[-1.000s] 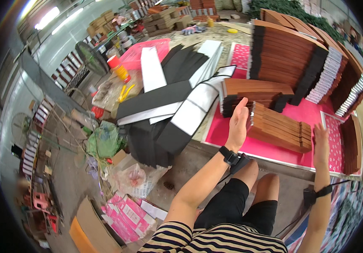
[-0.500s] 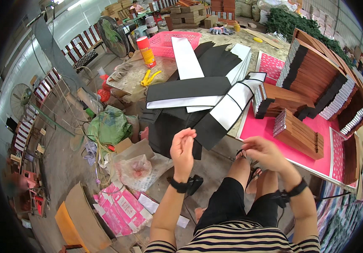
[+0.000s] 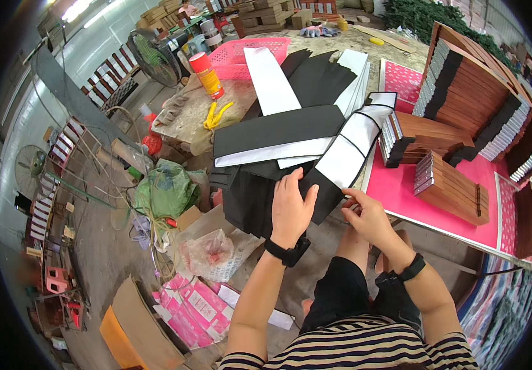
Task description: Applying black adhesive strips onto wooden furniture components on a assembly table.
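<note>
My left hand (image 3: 292, 208) lies with fingers stretched and thumb apart over the near end of a black sheet (image 3: 250, 200). Beside it my right hand (image 3: 369, 217) has its fingers curled in at the right edge of an overlapping row of black-and-white strips (image 3: 342, 161); whether anything is between the fingertips is too small to make out. This row slants up to the right, crossed by thin black lines. Just beyond my left hand lies a wide black strip with a white edge (image 3: 278, 131). Farther back are a white strip (image 3: 272, 80) and fanned black strips (image 3: 320, 83).
Brown wooden pieces (image 3: 451, 188) stand on a pink board (image 3: 395, 194) at the right, with taller stacks (image 3: 463, 92) behind. Yellow-handled cutters (image 3: 218, 115), a red-and-yellow can (image 3: 207, 75) and a pink basket (image 3: 241, 54) sit at the table's far left. Bags and cardboard (image 3: 139, 327) cover the floor.
Both hands have come down and forward from the air to the near end of the strips. My left hand has turned and spread its thumb. The whole view has shifted slightly.
</note>
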Demonstrator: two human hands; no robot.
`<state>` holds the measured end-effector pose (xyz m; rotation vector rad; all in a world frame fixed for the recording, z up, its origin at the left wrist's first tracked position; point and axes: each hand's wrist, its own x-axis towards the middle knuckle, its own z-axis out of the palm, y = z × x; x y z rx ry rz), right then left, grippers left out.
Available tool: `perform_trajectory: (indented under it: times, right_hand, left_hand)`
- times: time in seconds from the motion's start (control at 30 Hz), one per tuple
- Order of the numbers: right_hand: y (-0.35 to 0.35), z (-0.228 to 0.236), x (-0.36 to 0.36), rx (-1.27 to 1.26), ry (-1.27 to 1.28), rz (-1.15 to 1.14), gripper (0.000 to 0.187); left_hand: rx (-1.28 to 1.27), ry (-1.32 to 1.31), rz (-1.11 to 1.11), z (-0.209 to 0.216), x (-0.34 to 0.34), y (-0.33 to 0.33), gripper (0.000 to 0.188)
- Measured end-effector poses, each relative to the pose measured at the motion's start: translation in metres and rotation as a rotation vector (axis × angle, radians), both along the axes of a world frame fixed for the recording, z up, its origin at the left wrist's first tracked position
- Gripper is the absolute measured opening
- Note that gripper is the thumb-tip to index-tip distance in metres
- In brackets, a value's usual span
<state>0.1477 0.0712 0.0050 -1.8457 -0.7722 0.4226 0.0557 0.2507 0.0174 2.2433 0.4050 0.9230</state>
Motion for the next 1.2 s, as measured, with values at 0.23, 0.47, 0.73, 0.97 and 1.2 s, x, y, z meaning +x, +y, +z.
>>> perform_trajectory:
  times: [0.23,0.47,0.73,0.97,1.2]
  right_hand:
    - [-0.004,-0.007,-0.008,-0.005,-0.287,-0.068,0.055]
    - [-0.013,0.003,-0.006,0.062,-0.01,-0.12,0.048]
    - [-0.025,0.017,0.007,-0.014,0.046,-0.071,0.043]
    - [-0.056,0.017,-0.004,0.215,-0.207,-0.033,0.052]
    - [-0.094,0.017,-0.005,0.297,-0.265,-0.059,0.063]
  left_hand:
    - [-0.293,0.488,-0.126,0.026,0.015,-0.009,0.04]
    - [-1.284,0.225,-0.498,0.007,0.008,-0.009,0.023]
    - [-1.362,0.003,-0.396,0.003,0.006,-0.041,0.013]
    - [-1.314,-0.114,-0.32,0.01,0.0,-0.083,0.017]
    - [-0.961,-0.19,-0.331,0.014,0.003,-0.13,0.015]
